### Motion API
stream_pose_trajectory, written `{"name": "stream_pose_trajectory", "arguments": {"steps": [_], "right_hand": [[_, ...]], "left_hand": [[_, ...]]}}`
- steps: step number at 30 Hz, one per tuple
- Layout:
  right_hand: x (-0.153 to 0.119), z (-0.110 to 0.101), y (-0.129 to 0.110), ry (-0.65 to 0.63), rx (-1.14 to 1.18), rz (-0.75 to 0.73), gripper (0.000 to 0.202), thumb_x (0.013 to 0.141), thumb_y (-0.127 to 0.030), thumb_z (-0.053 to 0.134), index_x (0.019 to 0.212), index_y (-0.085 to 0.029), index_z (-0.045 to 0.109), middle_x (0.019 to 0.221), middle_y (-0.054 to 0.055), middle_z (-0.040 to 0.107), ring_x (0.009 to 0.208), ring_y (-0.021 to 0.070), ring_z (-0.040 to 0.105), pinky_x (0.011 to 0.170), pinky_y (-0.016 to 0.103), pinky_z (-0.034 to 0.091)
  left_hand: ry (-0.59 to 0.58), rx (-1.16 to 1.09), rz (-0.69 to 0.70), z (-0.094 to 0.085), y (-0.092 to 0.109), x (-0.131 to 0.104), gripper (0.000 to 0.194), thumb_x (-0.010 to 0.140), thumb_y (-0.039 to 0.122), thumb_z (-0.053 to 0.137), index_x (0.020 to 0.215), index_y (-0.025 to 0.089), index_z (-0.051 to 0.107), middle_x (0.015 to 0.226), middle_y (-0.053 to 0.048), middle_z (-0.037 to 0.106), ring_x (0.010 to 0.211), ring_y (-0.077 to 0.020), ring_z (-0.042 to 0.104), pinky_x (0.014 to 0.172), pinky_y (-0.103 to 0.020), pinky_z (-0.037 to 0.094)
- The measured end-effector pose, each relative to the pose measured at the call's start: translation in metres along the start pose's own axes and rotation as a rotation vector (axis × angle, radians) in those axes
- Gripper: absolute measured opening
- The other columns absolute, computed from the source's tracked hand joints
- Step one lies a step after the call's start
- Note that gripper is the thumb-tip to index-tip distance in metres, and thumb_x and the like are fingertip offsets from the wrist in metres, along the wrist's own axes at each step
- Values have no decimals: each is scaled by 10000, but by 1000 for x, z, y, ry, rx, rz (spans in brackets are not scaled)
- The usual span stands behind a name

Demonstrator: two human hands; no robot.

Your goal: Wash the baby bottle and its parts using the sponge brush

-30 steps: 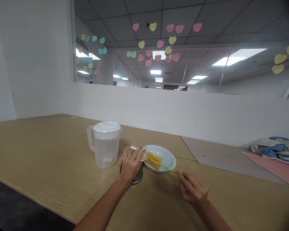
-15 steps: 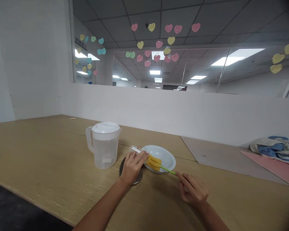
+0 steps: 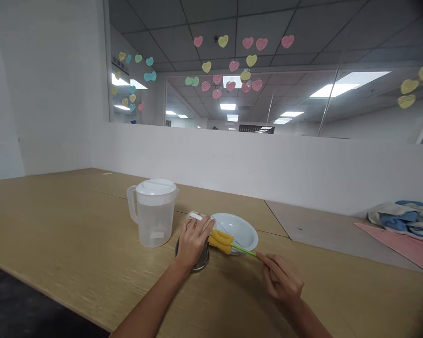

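My left hand (image 3: pixel 192 241) is wrapped round a clear container (image 3: pixel 196 216) with a white strip, which is tilted toward the right. In my right hand (image 3: pixel 282 279) is the thin green handle (image 3: pixel 245 250) of a brush. Its yellow sponge head (image 3: pixel 221 241) is at the mouth of the container, in front of the near left rim of a white bowl (image 3: pixel 239 229). Below my left hand a dark round dish with a metallic rim (image 3: pixel 201 262) shows in part; the hand hides the rest.
A clear lidded pitcher (image 3: pixel 155 213) stands left of my left hand. Blue and white cloth (image 3: pixel 405 218) lies at the far right by a pink sheet (image 3: pixel 398 241). A white wall (image 3: pixel 232 159) rises behind the wooden table (image 3: pixel 74 234).
The yellow sponge head has shifted slightly left and down, out over the bowl's near left rim. My left hand and the container have moved a little left.
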State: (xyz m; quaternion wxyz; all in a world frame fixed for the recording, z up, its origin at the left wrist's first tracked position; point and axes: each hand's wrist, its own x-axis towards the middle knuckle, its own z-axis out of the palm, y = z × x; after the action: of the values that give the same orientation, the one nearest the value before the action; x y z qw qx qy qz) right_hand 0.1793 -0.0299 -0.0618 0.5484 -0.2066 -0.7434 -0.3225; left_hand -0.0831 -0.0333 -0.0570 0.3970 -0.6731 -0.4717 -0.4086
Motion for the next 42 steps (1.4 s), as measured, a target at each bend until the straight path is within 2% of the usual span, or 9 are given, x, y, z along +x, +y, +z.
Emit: {"name": "stream_pose_trajectory", "arguments": {"steps": [4,9,14,21,26,32,35,39,42], "right_hand": [[-2,-2,7,21,69,65,271,735,-68,506,882,-206,687,694,26,654,611,126,617,572,230,492],[-9,-1,12,67,104,218,262,761,-74,499,910,-208,668,734,33,648,643,135,622,575,236,500],[-14,3,12,-38,57,113,277,753,-79,496,927,-200,674,739,33,647,627,120,614,572,215,486],[-11,3,10,-30,30,62,299,743,-53,499,927,-204,679,721,24,633,625,106,602,587,199,465],[-11,4,9,-71,22,98,318,768,-59,470,976,-203,663,775,33,641,656,108,615,597,193,473],[-11,6,1,-97,-24,51,375,767,-47,489,1072,-215,628,814,34,637,672,104,611,608,191,458],[-9,6,-4,-76,-44,16,417,764,-40,497,1124,-220,605,813,36,637,679,106,609,616,194,455],[-8,9,-8,-91,-15,-47,483,770,-33,480,1211,-218,551,820,41,647,696,106,618,625,189,465],[-10,12,-10,-118,5,-80,487,787,-51,471,1238,-224,532,851,48,657,741,111,630,672,194,479]], "left_hand": [[4,5,-19,-1,-1,1,446,831,47,445,1211,261,538,1192,-37,611,1066,-228,523,894,-389,361],[-34,18,-29,-1,-1,0,449,833,56,454,1221,271,525,1207,-28,602,1082,-231,518,924,-409,347],[-35,22,9,-4,5,0,406,855,84,465,1205,278,539,1196,-43,609,1060,-239,534,860,-390,367],[2,2,138,-4,6,0,315,874,132,479,1148,248,583,1166,-24,630,997,-233,551,781,-350,380],[38,18,111,-6,6,0,338,863,132,508,1172,255,571,1154,-28,637,969,-227,556,782,-348,380],[74,43,86,-5,3,-1,343,850,131,534,1165,261,578,1123,-35,654,892,-209,572,756,-341,381],[93,49,83,-5,2,0,340,849,124,534,1159,254,580,1109,-30,661,919,-215,567,753,-339,377],[83,15,126,-11,13,2,312,865,140,510,1150,245,584,1097,-28,664,925,-205,574,748,-332,377],[94,-42,217,-16,26,4,279,881,173,487,1126,250,598,1096,-28,661,1022,-218,553,795,-337,376]]}}
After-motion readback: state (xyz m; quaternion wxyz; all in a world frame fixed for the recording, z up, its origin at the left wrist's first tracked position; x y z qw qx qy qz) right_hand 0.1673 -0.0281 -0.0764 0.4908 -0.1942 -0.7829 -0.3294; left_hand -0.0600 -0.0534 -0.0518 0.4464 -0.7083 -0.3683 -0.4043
